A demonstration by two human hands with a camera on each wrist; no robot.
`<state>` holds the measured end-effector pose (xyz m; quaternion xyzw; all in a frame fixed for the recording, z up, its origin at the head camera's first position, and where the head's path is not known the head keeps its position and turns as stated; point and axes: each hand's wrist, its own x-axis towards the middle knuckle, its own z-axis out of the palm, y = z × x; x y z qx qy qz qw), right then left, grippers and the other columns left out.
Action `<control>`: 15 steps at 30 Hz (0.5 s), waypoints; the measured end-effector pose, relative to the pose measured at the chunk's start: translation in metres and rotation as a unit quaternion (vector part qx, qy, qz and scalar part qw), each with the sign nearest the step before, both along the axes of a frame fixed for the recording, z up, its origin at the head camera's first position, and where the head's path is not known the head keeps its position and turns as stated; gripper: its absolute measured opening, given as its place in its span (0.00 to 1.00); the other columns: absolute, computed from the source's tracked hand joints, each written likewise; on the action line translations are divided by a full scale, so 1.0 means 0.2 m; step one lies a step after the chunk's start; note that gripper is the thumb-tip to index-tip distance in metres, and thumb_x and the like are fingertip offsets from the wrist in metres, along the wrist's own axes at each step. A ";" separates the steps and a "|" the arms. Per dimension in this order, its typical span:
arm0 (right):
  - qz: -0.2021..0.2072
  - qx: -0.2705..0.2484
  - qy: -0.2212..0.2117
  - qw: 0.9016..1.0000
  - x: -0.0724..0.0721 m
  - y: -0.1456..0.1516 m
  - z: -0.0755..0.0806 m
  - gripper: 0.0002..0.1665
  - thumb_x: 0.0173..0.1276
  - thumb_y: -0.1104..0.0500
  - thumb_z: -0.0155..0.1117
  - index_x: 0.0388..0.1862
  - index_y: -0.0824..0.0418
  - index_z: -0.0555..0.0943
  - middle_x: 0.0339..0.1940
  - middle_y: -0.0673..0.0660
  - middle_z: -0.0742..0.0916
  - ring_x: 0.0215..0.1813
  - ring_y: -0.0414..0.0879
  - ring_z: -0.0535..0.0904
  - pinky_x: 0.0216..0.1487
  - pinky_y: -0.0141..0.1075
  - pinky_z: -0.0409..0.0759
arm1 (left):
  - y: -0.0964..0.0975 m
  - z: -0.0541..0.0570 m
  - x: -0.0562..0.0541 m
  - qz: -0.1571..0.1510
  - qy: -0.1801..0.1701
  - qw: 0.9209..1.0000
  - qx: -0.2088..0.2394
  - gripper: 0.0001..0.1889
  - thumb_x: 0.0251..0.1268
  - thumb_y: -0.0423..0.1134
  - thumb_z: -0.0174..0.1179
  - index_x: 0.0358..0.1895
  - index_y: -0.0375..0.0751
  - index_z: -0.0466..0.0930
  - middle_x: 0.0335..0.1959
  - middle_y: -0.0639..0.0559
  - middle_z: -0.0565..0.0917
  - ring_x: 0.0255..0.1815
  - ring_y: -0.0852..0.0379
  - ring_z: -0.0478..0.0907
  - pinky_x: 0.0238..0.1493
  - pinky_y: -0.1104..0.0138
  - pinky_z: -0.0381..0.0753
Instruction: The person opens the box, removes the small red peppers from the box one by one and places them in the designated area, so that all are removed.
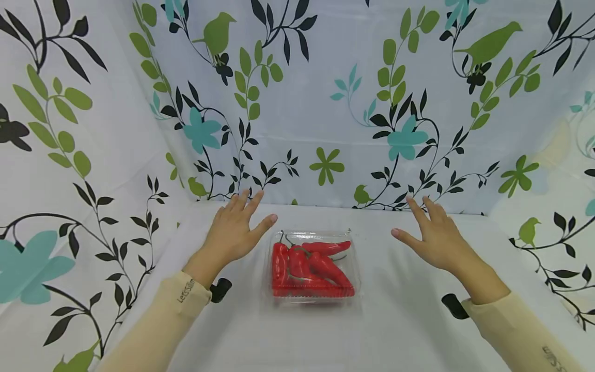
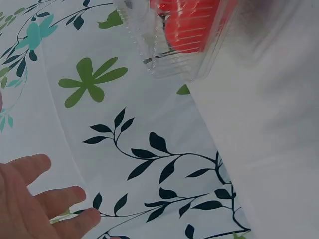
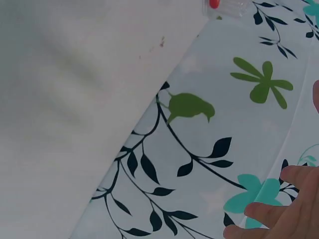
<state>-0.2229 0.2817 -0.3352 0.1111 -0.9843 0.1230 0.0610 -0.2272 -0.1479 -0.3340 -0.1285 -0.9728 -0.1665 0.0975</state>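
A clear plastic box point(image 1: 313, 300) of red chili peppers point(image 1: 299, 266) sits on the white table between the two hands. In the left wrist view part of the plastic box point(image 2: 169, 67) shows at the top edge, and in the right wrist view only a corner of the box point(image 3: 229, 7). To the left of the box, my left hand point(image 1: 236, 230) is held over the table with fingers spread and holds nothing. My right hand point(image 1: 437, 237) is farther from the box, on its right, fingers spread as well and nothing in them.
A white table point(image 1: 316, 341) lies under the box. Behind it and along both sides hangs a patterned cloth point(image 1: 297, 129) with leaves, flowers and birds. Each wrist carries a small black camera, one at the left cuff point(image 1: 220, 290) and one at the right cuff point(image 1: 454, 306).
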 end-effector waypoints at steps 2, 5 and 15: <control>0.011 -0.022 -0.011 1.000 0.01 -0.01 0.00 0.56 0.73 0.29 0.51 0.85 0.56 0.43 0.80 0.74 0.49 0.75 0.79 0.49 0.66 0.78 0.52 | 0.00 -0.03 0.00 -0.010 0.016 0.999 0.043 0.37 0.78 0.64 0.42 0.82 0.48 0.53 0.79 0.36 0.56 0.78 0.33 0.52 0.75 0.36 0.52; 0.031 -0.054 -0.027 0.998 0.03 -0.04 -0.01 0.53 0.75 0.30 0.51 0.85 0.51 0.41 0.81 0.71 0.48 0.74 0.79 0.52 0.64 0.79 0.55 | 0.00 -0.07 0.02 -0.018 0.029 0.994 0.103 0.33 0.80 0.60 0.43 0.81 0.51 0.56 0.79 0.42 0.60 0.78 0.39 0.56 0.75 0.41 0.57; 0.100 -0.189 -0.039 0.976 0.05 -0.08 -0.05 0.46 0.80 0.43 0.54 0.85 0.44 0.42 0.80 0.68 0.54 0.77 0.72 0.53 0.66 0.76 0.58 | -0.03 -0.23 0.09 0.013 0.039 0.956 0.290 0.25 0.81 0.50 0.49 0.75 0.46 0.69 0.70 0.47 0.74 0.69 0.45 0.72 0.66 0.47 0.75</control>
